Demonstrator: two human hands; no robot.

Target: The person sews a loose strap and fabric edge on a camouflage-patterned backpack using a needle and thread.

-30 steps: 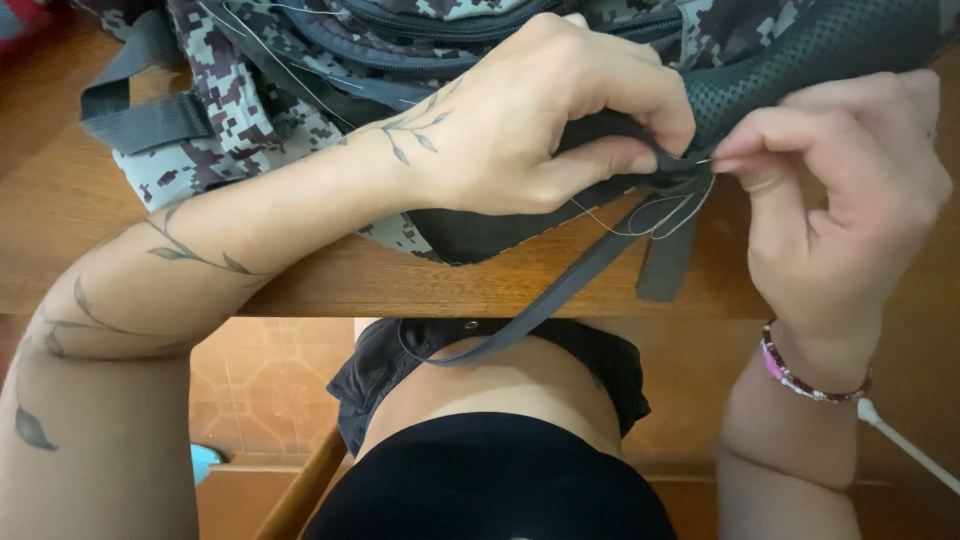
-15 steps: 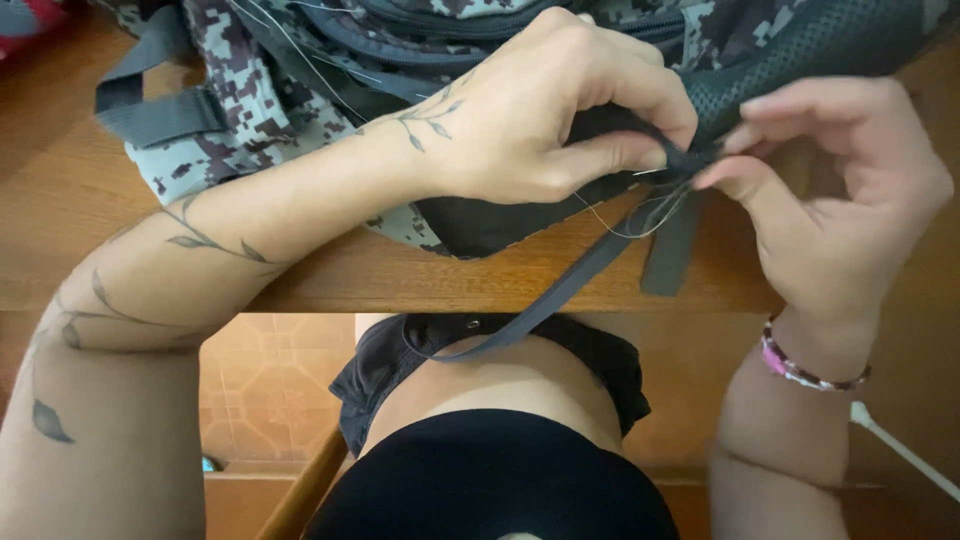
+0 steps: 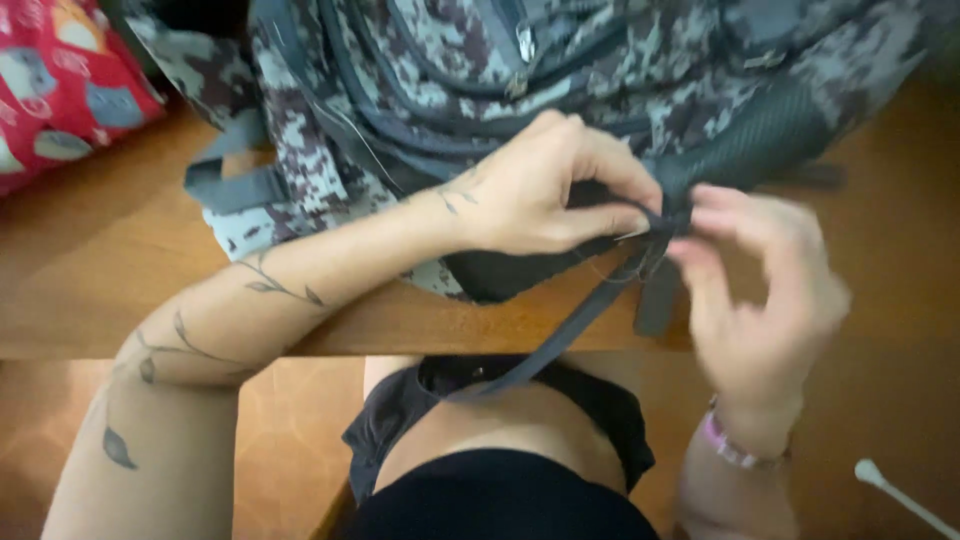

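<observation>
The left hand [image 3: 545, 185] keeps its pinch on the dark strap end at the lower edge of the camouflage backpack [image 3: 480, 90], which lies on the wooden table [image 3: 110, 290]. The right hand [image 3: 765, 290] has dropped lower than a second ago and is blurred, fingertips closed on the thin thread [image 3: 625, 265] by the strap [image 3: 560, 335], so the stitch looks mid-pull.

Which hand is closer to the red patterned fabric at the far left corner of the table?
Left. The left hand pinches the backpack strap, nearer the red fabric; the right hand lies farther right.
</observation>
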